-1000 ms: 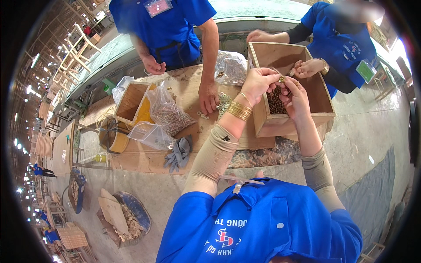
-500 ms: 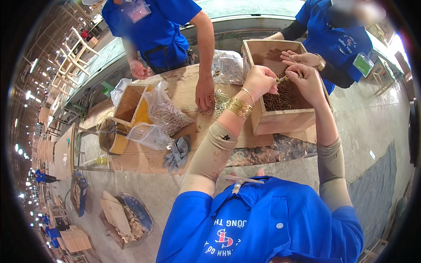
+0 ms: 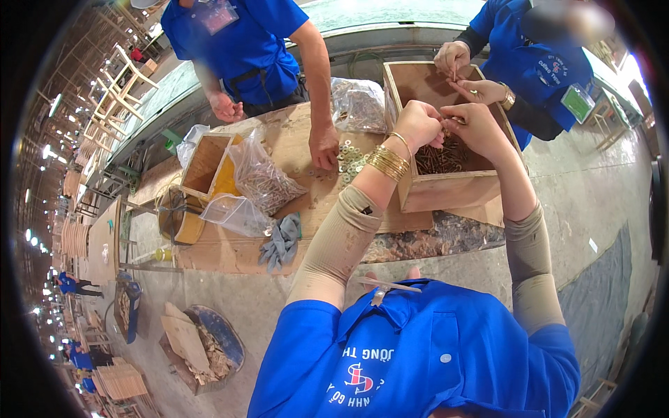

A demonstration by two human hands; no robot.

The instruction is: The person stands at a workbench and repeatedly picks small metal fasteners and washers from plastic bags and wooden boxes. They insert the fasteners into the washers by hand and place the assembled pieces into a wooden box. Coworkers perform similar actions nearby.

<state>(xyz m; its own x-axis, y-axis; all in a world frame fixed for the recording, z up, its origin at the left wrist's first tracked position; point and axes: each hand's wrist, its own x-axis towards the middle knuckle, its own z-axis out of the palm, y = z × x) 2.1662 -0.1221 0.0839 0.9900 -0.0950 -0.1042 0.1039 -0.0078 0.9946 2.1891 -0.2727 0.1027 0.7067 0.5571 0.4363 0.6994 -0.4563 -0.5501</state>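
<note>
Pinched between the fingertips of both hands, a small screw or similar metal fastener is held just above the wooden box [image 3: 446,188]; the left hand [image 3: 418,125] closes on it from one side and the right hand [image 3: 477,129] from the other, fingers pressed together, though the piece itself is too small to make out clearly. Gold bangles [image 3: 389,161] sit on the left wrist. Below the hands, the box holds a dark heap of loose screws [image 3: 440,159] against its near wall.

Such a fastener looks light, stiff and hard, with a pointed end, so it is best taken at the shank or head with two fingertips; it is small enough to slip and drop back into the heap.

The box stands at the right end of the plywood table [image 3: 293,230]. Toward the near edge lies a pair of grey gloves [image 3: 280,240]. Mid-table, clear plastic bags of screws [image 3: 261,181] lean by a smaller open wooden box [image 3: 205,164], and a scatter of washers [image 3: 350,160] lies just beside a co-worker's hand [image 3: 324,146]. At the far right corner another person's hands [image 3: 467,73] work over the same box.
</note>
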